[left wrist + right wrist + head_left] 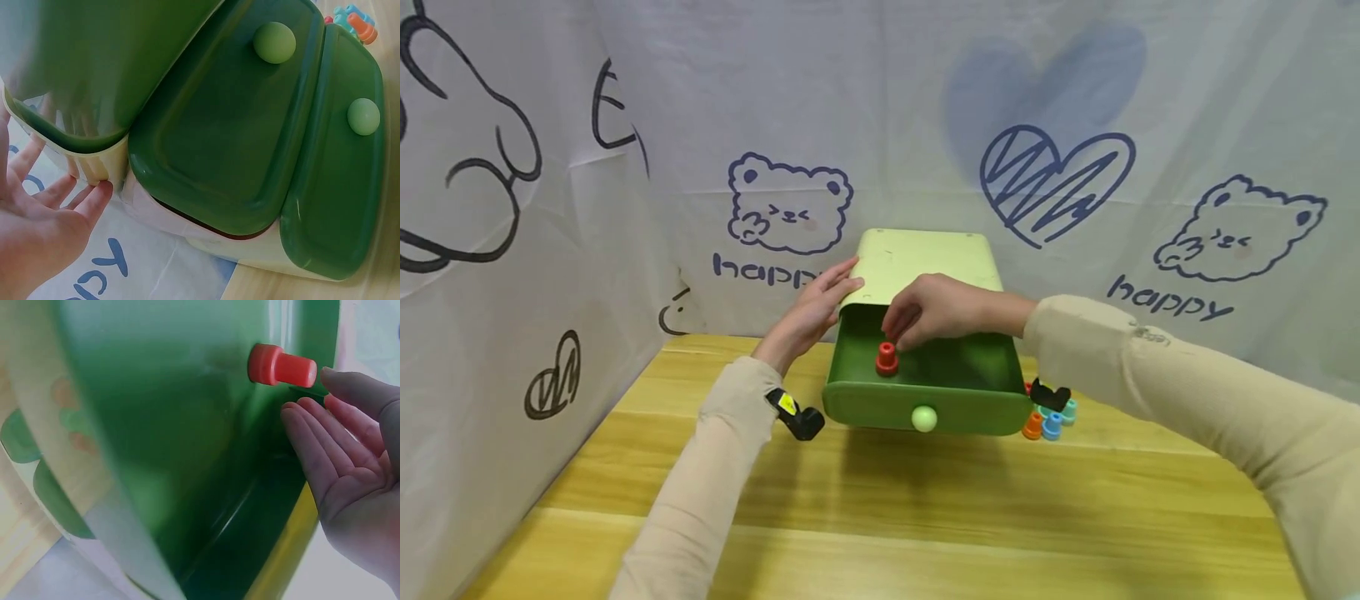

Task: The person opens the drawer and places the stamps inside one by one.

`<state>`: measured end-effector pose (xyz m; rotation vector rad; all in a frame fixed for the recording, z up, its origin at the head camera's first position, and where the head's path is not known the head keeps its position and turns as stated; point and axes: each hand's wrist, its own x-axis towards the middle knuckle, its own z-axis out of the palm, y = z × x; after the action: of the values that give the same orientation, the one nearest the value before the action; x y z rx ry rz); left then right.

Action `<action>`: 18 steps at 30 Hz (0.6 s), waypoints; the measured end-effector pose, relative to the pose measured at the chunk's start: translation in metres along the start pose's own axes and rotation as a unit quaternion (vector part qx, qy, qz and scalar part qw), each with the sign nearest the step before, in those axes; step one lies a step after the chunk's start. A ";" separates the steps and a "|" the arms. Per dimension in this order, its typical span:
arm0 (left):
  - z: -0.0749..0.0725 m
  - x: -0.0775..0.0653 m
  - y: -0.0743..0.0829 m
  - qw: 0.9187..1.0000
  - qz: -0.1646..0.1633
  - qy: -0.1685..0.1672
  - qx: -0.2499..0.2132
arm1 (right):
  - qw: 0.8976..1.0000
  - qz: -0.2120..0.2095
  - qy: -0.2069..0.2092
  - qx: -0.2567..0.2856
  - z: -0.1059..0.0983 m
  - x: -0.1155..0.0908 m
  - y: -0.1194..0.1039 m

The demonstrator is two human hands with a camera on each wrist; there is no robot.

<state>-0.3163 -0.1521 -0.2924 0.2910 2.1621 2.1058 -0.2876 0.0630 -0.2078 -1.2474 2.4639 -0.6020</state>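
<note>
A small red peg [887, 360], wide at its base and narrow at its top, stands in the pulled-out green drawer [927, 408] near its left side. Over the drawer, my right hand [942, 310] hovers with thumb and fingers apart beside the peg. In the right wrist view, the thumb tip is close to the top of the red peg [282, 365], and nothing is held. My left hand [812, 312] rests against the left side of the pale cabinet [925, 258]. The left wrist view shows its fingertips [100, 189] touching the cabinet's edge.
Beneath the open drawer are two closed green drawers with round knobs, a middle one [219, 125] and a lower one [334, 162]. Several small coloured pegs [1051, 426] lie on the wooden table [925, 525] to the right. A printed white cloth [880, 108] hangs behind.
</note>
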 end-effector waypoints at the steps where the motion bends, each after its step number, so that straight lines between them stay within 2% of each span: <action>1: 0.000 0.000 0.000 1.000 0.001 0.000 -0.002 | 1.000 0.000 0.003 0.005 -0.001 -0.002 0.001; 10: 0.002 0.002 -0.001 1.000 0.006 0.007 -0.022 | 0.995 0.035 0.038 0.081 -0.011 -0.027 0.007; 18: 0.002 0.002 0.000 1.000 0.003 0.006 -0.016 | 0.986 0.065 0.074 0.134 -0.013 -0.063 0.028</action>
<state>-0.3174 -0.1494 -0.2923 0.2825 2.1342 2.1474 -0.2764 0.1321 -0.2055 -0.9617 2.4540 -0.9830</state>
